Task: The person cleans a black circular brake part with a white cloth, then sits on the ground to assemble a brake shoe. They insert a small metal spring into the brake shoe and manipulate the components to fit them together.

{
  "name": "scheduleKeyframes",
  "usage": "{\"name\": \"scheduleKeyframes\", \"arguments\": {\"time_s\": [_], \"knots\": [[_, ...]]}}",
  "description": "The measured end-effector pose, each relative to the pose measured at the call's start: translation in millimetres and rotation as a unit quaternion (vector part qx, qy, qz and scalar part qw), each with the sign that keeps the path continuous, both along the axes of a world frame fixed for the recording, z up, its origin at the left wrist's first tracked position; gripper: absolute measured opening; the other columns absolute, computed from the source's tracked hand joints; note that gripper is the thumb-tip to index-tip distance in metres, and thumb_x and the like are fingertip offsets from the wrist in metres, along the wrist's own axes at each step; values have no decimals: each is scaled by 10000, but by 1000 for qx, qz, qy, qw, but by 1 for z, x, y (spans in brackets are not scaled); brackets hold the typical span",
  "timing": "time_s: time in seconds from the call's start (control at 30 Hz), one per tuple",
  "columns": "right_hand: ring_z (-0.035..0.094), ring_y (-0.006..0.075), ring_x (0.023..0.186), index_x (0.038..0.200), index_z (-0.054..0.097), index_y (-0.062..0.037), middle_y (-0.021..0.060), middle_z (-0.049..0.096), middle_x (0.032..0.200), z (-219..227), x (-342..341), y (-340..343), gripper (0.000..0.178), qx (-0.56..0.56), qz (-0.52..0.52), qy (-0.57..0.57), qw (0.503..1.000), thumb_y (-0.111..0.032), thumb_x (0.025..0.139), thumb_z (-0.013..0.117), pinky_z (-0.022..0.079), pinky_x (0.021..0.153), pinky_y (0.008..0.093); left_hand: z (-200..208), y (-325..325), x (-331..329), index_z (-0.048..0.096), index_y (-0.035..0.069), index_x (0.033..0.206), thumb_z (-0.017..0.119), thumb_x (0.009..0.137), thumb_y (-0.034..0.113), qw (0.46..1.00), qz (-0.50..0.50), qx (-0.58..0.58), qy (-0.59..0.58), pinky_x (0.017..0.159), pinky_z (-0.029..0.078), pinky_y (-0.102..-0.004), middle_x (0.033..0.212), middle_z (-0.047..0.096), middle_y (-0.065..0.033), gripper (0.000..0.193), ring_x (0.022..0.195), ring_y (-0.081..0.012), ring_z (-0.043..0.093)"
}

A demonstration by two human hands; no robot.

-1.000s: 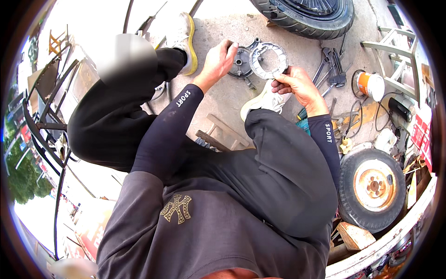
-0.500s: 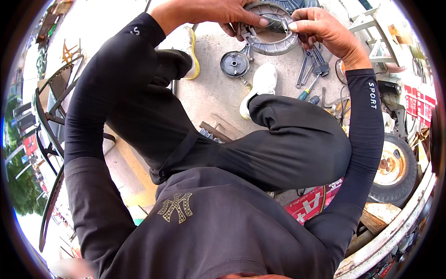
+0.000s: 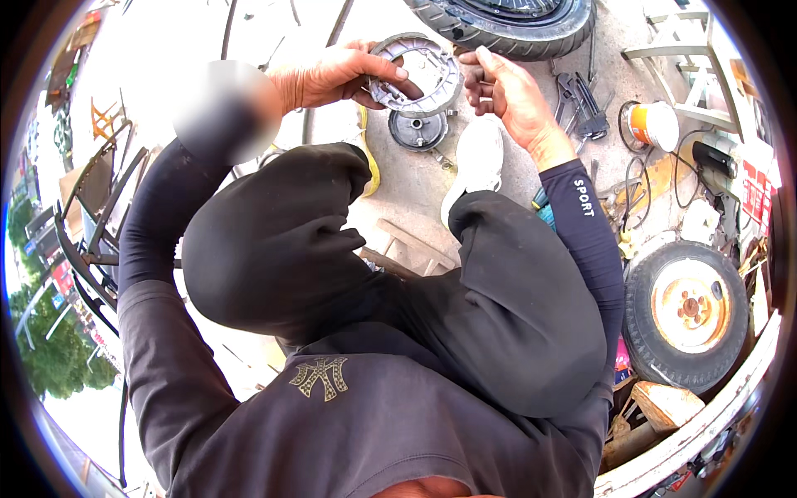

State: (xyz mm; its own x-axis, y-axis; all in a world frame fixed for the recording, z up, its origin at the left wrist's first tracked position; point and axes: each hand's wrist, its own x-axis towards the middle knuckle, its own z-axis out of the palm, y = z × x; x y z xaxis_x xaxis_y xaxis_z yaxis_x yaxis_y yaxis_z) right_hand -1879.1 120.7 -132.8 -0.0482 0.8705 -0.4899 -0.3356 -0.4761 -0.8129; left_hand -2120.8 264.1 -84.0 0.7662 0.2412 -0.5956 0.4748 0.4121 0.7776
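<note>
A pair of grey metal brake shoes (image 3: pixel 451 83), set together as a ring, is gripped at its left side by my left hand (image 3: pixel 344 75). The thumb lies over the ring, and the other fingers are partly hidden behind it. Just right of the ring, my right hand (image 3: pixel 513 100) is open, its thumb and fingers apart and slightly bent. I see nothing in it. Below the brake shoes, a round brake plate (image 3: pixel 418 131) with a central hub lies on the ground between my shoes, its top edge covered by the ring.
A large black tyre (image 3: pixel 515 37) lies beyond my hands. Tools (image 3: pixel 585 108) are on the ground to the right, near a white-and-orange tub (image 3: pixel 653 126) and a grey metal stand (image 3: pixel 685 62). A small rusty-rimmed wheel (image 3: pixel 689 309) lies at my right; a dark chair (image 3: pixel 95 199) stands left.
My right hand has let go of the brake shoes and moved down and left beside them. My left hand has carried the ring slightly left and down. More of the tyre shows.
</note>
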Motion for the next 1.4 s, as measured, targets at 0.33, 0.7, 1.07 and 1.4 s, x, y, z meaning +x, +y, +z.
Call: {"name": "scheduleKeyframes", "arguments": {"time_s": [0.33, 0.7, 1.07, 1.4], "knots": [[733, 260, 755, 799, 700, -43, 153, 716, 776, -176, -85, -76, 83, 141, 412, -629, 644, -98, 777, 642, 575, 599, 388, -101, -2, -69, 636, -11, 1131, 646, 948, 223, 964, 233, -122, 40, 799, 619, -299, 1099, 724, -151, 297, 923, -150, 715], [708, 255, 707, 786, 695, -45, 116, 697, 730, -178, -85, -88, 87, 260, 412, -651, 582, -106, 770, 636, 549, 591, 362, -97, -20, -80, 639, 50, 997, 650, 952, 207, 965, 221, -141, 19, 788, 622, -274, 1058, 735, -154, 164, 887, -142, 731], [715, 248, 717, 729, 708, -68, 95, 689, 676, -168, -92, -69, 87, 302, 375, -652, 586, -123, 769, 654, 551, 626, 374, -98, -17, -83, 689, 26, 1038, 665, 943, 233, 973, 203, -112, 22, 761, 612, -252, 1028, 746, -124, 229, 827, -107, 723], [665, 168, 1044, 1434, 474, -19, 86, 670, 1193, -61, -22, 25, 599, -43, 133, -45, 989, -360, 973, 648, 523, 788, 281, -112, -17, -44, 670, 0, 1142, 695, 928, 255, 975, 195, -103, -19, 762, 595, -237, 1002, 729, -79, 334, 848, -91, 694]]}}
